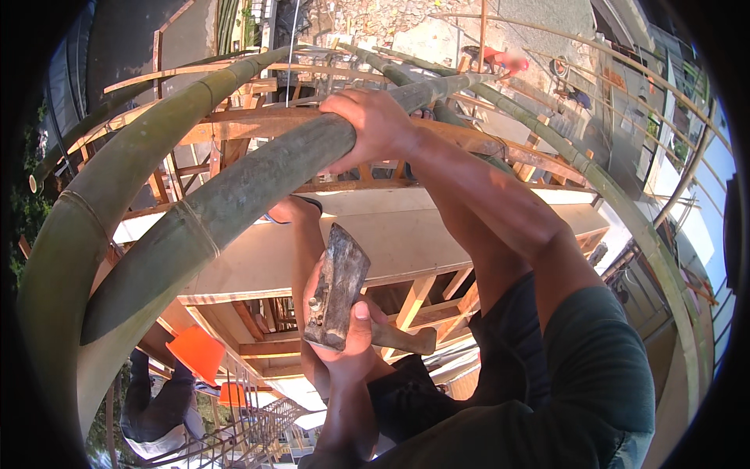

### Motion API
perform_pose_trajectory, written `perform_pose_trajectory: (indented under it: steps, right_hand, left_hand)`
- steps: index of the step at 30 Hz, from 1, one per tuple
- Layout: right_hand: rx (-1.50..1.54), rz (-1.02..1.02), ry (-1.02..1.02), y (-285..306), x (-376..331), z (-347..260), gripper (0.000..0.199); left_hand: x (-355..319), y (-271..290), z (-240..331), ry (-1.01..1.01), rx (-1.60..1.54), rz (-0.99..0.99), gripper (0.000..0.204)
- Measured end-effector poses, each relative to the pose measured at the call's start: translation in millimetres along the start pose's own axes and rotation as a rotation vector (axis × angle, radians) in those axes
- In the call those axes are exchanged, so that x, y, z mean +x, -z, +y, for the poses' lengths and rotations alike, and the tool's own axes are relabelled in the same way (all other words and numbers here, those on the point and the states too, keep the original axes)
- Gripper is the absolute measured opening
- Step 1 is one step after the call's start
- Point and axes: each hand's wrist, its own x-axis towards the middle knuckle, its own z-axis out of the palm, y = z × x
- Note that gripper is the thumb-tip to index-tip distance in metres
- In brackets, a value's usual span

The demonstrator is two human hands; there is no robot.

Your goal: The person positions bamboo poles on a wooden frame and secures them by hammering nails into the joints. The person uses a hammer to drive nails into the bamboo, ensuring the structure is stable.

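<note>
My right hand [373, 125] is closed around a thick green bamboo pole [234, 199] that slants from the lower left up to the top centre. My right arm in a dark green sleeve reaches up to it from the lower right. My left hand [348, 336] sits low in the centre and grips a worn metal hatchet head [336, 285] where it meets its wooden handle [406, 340]. The blade end points upward, just below the pole. Behind the tool, a bare leg with a sandalled foot [295, 209] rests near the pole.
A second, wider bamboo pole [86, 234] curves along the left. More bamboo poles [625, 211] arc to the right. Below lies wooden formwork of planks and beams [406, 234]. A person in an orange hard hat [197, 352] stands far below left; another person [500, 59] is at the top.
</note>
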Motion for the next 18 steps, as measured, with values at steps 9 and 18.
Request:
perform_pose_trajectory:
  steps: [9, 18]
  right_hand:
    - [-0.017, 0.021, 0.020, 4, -8, -3, 0.079]
    - [0.002, 0.032, -0.032, 8, -9, -9, 0.079]
  left_hand:
    - [4, -7, 8, 0.008, 0.096, 0.039, 0.072]
    - [13, -16, -12, -0.004, -0.041, -0.056, 0.064]
